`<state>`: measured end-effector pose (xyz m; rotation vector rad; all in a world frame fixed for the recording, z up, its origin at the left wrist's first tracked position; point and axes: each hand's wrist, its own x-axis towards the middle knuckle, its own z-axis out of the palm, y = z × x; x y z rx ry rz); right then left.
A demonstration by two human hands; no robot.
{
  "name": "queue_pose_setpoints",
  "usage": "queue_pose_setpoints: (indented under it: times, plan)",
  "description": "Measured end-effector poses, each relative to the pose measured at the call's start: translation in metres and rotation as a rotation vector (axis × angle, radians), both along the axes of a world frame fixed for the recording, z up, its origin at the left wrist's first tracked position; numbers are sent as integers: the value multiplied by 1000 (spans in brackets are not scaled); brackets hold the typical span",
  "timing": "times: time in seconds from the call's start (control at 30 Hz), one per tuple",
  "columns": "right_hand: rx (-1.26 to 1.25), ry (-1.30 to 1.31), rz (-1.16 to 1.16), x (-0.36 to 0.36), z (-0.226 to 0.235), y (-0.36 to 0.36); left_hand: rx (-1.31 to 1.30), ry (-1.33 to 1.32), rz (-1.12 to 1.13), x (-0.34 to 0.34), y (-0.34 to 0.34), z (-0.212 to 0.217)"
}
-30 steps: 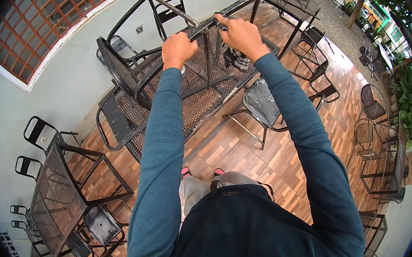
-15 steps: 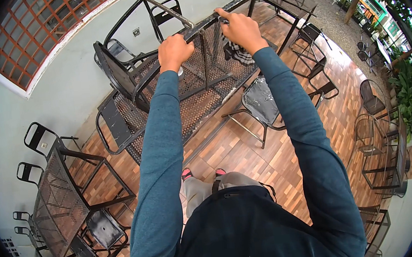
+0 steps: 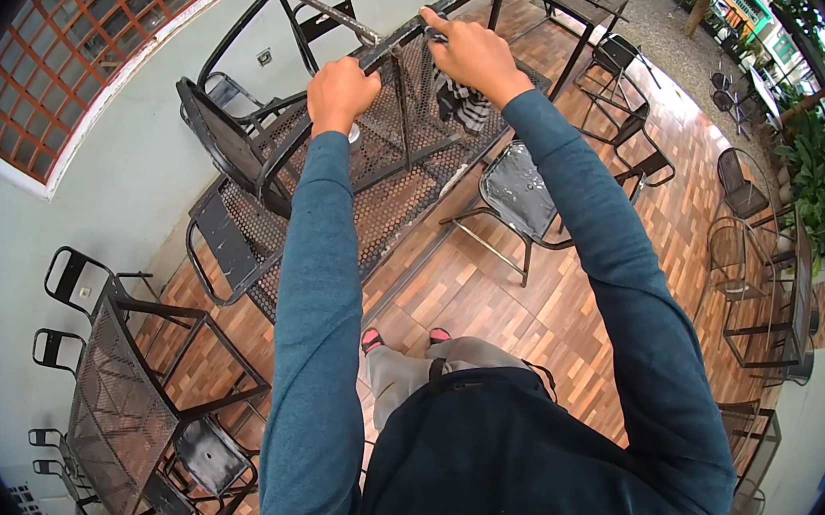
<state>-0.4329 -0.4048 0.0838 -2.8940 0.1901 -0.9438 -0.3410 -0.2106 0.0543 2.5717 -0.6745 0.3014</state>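
A dark metal chair (image 3: 218,127) with worn paint lies tipped over on a perforated metal table (image 3: 397,204). My left hand (image 3: 343,94) is closed around a bar of its frame. Further right, my right hand (image 3: 480,57) bends over the same frame's long bar, its thumb side towards the bar's far part. A small dark piece shows between its fingers; its kind is too hidden to tell. Below my right hand, a black-and-white striped cloth (image 3: 465,109) lies on the table top. Near my left wrist, a small whitish round thing (image 3: 353,133) is partly covered.
A black folding chair (image 3: 516,191) stands close by on the tiled wood-look floor (image 3: 447,294). Another perforated table (image 3: 115,389) with chairs is at the left. More chairs and tables line the right side. A pale wall (image 3: 124,187) with a red-grilled window (image 3: 91,70) rises behind.
Both hands have shifted slightly to the left and away from me in the picture, while the whole scene has drifted a little the same way. Both grips look unchanged.
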Motion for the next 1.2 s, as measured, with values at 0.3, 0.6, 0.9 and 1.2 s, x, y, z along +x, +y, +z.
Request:
queue_pose_setpoints:
  times: [0.3,0.6,0.9,1.2]
  plan:
    - [-16,-8,-17,11,-4,-6,-6,-21,-22,6,-2,-6]
    - [-34,45,4,9,2,-7,26,-9,-5,4,-3,-5]
    - [-28,46,-5,9,10,-18,37,-9,-1,3,-4,-3]
    - [-39,124,-29,5,12,-24,3,-3,-1,3,-3,-4]
